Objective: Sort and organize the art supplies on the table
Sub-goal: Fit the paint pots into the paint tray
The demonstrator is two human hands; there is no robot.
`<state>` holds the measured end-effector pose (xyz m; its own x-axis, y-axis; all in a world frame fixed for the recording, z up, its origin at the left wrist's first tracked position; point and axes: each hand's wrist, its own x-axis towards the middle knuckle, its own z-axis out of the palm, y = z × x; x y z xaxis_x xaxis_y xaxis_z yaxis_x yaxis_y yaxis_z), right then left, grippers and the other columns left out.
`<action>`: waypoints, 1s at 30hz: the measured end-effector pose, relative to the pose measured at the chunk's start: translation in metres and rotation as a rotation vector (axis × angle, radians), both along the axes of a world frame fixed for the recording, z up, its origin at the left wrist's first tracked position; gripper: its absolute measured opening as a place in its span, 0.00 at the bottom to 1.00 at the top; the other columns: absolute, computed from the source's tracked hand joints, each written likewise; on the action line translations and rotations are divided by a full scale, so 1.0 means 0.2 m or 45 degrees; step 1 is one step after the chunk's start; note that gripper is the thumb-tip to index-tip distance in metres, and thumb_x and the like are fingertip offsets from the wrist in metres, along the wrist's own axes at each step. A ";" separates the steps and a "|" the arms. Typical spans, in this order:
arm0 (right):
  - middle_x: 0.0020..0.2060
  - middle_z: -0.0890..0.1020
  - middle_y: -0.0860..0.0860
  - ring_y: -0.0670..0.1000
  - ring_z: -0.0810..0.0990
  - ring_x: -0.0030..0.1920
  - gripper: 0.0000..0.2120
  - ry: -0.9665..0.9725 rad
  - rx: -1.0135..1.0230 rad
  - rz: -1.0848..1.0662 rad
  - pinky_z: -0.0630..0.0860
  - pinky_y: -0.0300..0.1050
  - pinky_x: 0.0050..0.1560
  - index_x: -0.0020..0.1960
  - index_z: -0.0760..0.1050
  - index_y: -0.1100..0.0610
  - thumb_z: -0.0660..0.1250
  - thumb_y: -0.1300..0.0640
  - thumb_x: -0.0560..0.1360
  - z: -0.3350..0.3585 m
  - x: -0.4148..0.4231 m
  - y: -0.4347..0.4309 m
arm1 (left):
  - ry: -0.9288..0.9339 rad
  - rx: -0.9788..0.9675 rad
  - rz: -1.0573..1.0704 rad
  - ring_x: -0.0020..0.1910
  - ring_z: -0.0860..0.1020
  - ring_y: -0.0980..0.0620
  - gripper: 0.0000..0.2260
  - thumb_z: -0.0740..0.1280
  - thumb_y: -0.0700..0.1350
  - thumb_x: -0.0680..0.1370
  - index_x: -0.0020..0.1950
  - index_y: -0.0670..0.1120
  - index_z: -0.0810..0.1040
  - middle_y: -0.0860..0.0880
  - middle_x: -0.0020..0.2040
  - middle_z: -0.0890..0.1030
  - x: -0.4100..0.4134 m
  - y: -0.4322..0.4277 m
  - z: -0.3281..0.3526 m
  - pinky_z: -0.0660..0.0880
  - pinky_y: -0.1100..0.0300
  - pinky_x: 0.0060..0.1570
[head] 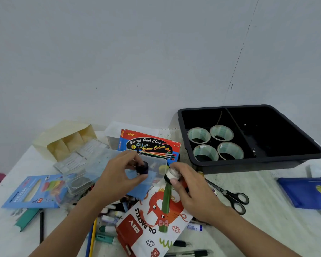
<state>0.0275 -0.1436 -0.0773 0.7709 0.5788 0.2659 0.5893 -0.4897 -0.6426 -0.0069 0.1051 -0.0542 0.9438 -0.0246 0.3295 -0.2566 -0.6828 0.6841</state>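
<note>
My left hand (119, 179) pinches a small dark purple paint pot (142, 167) above a clear plastic box (107, 164). Just to the right, my right hand (191, 190) grips a small white pot with a black band (171, 175). An oil pastels box (146, 225) with a red cat lies below both hands, a green stick (166, 204) across it. A water colour box (152, 145) lies behind the hands. Loose paint tubes (109, 217) are piled under my left forearm.
A black divided tray (248, 162) at the back right holds several tape rolls (216, 141) in its left compartment. Black scissors (230, 195) lie right of my right hand. A blue pouch (308, 191), a neon box (35, 191), a cream divider box (67, 140) and pens (189, 253) surround them.
</note>
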 end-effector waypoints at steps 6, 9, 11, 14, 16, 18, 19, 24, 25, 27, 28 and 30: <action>0.62 0.73 0.37 0.39 0.73 0.61 0.16 -0.082 -0.103 0.069 0.75 0.40 0.57 0.70 0.66 0.44 0.60 0.47 0.83 0.08 0.04 0.11 | 0.051 0.048 -0.142 0.52 0.79 0.56 0.12 0.76 0.40 0.72 0.51 0.50 0.78 0.57 0.49 0.79 0.01 -0.02 -0.02 0.78 0.66 0.53; 0.59 0.76 0.40 0.41 0.75 0.58 0.14 -0.087 -0.116 0.064 0.76 0.44 0.55 0.67 0.67 0.44 0.62 0.48 0.81 0.08 0.05 0.12 | 0.062 0.065 -0.169 0.53 0.78 0.58 0.12 0.75 0.40 0.73 0.53 0.50 0.79 0.57 0.51 0.78 0.01 -0.03 -0.02 0.77 0.69 0.53; 0.51 0.77 0.39 0.41 0.76 0.51 0.11 -0.032 -0.046 0.038 0.76 0.41 0.48 0.60 0.68 0.43 0.65 0.50 0.80 0.08 0.05 0.12 | 0.055 0.054 -0.157 0.53 0.78 0.58 0.12 0.76 0.40 0.73 0.53 0.51 0.78 0.57 0.51 0.77 0.02 -0.02 -0.03 0.76 0.70 0.53; 0.43 0.77 0.40 0.44 0.77 0.44 0.12 0.073 0.060 -0.036 0.73 0.36 0.39 0.54 0.68 0.45 0.70 0.54 0.77 0.09 0.05 0.12 | 0.079 0.077 -0.169 0.54 0.77 0.59 0.12 0.76 0.43 0.74 0.54 0.53 0.78 0.57 0.51 0.77 0.04 -0.01 -0.04 0.75 0.71 0.54; 0.45 0.78 0.43 0.49 0.78 0.41 0.13 0.172 0.135 -0.069 0.77 0.41 0.38 0.53 0.68 0.45 0.70 0.56 0.77 0.10 0.05 0.12 | 0.114 0.141 -0.209 0.53 0.76 0.59 0.10 0.75 0.48 0.74 0.53 0.52 0.79 0.57 0.51 0.77 0.05 0.00 -0.04 0.76 0.69 0.54; 0.49 0.79 0.43 0.53 0.80 0.41 0.13 0.294 0.211 -0.088 0.80 0.50 0.41 0.54 0.68 0.44 0.70 0.57 0.77 0.11 0.06 0.13 | 0.147 0.182 -0.219 0.54 0.76 0.59 0.12 0.73 0.56 0.75 0.55 0.52 0.80 0.58 0.51 0.77 0.05 0.00 -0.03 0.76 0.67 0.55; 0.50 0.80 0.43 0.54 0.81 0.42 0.13 0.344 0.242 -0.091 0.81 0.53 0.42 0.55 0.69 0.44 0.70 0.57 0.77 0.11 0.06 0.13 | 0.154 0.191 -0.214 0.54 0.76 0.60 0.15 0.71 0.59 0.75 0.56 0.53 0.80 0.59 0.51 0.77 0.05 0.00 -0.02 0.76 0.67 0.55; 0.50 0.81 0.40 0.50 0.80 0.44 0.12 0.452 0.311 -0.070 0.80 0.55 0.51 0.56 0.72 0.44 0.72 0.52 0.77 0.12 0.09 0.14 | 0.101 0.064 -0.149 0.55 0.77 0.61 0.17 0.71 0.59 0.74 0.61 0.56 0.78 0.61 0.52 0.80 0.06 -0.03 0.04 0.76 0.64 0.53; 0.50 0.81 0.39 0.52 0.80 0.45 0.12 0.477 0.345 -0.059 0.79 0.56 0.52 0.56 0.73 0.44 0.73 0.51 0.76 0.12 0.09 0.14 | 0.102 0.020 -0.131 0.55 0.78 0.61 0.16 0.71 0.58 0.74 0.60 0.56 0.79 0.61 0.51 0.81 0.07 -0.05 0.05 0.77 0.63 0.52; 0.48 0.82 0.39 0.50 0.80 0.47 0.11 0.517 0.396 -0.039 0.80 0.55 0.53 0.56 0.75 0.44 0.73 0.51 0.76 0.13 0.10 0.14 | 0.117 -0.083 -0.110 0.53 0.79 0.61 0.13 0.71 0.56 0.75 0.58 0.56 0.79 0.61 0.49 0.82 0.08 -0.07 0.06 0.78 0.60 0.52; 0.47 0.82 0.40 0.48 0.80 0.47 0.11 0.514 0.410 -0.031 0.80 0.53 0.54 0.56 0.75 0.44 0.73 0.50 0.76 0.13 0.10 0.14 | 0.125 -0.142 -0.110 0.52 0.81 0.60 0.12 0.72 0.54 0.76 0.58 0.55 0.80 0.61 0.49 0.83 0.08 -0.07 0.07 0.79 0.59 0.52; 0.48 0.82 0.41 0.46 0.81 0.50 0.10 0.491 0.417 -0.019 0.80 0.50 0.55 0.56 0.77 0.45 0.73 0.50 0.76 0.13 0.10 0.14 | 0.139 -0.244 -0.112 0.50 0.82 0.56 0.11 0.73 0.51 0.75 0.56 0.52 0.81 0.57 0.47 0.84 0.08 -0.08 0.06 0.80 0.57 0.52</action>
<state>0.0472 -0.1149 -0.0505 0.8564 0.5007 0.1261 0.2734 -0.2326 -0.9333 0.0085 0.0883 -0.0417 0.9710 -0.0550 0.2325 -0.2270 -0.5158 0.8261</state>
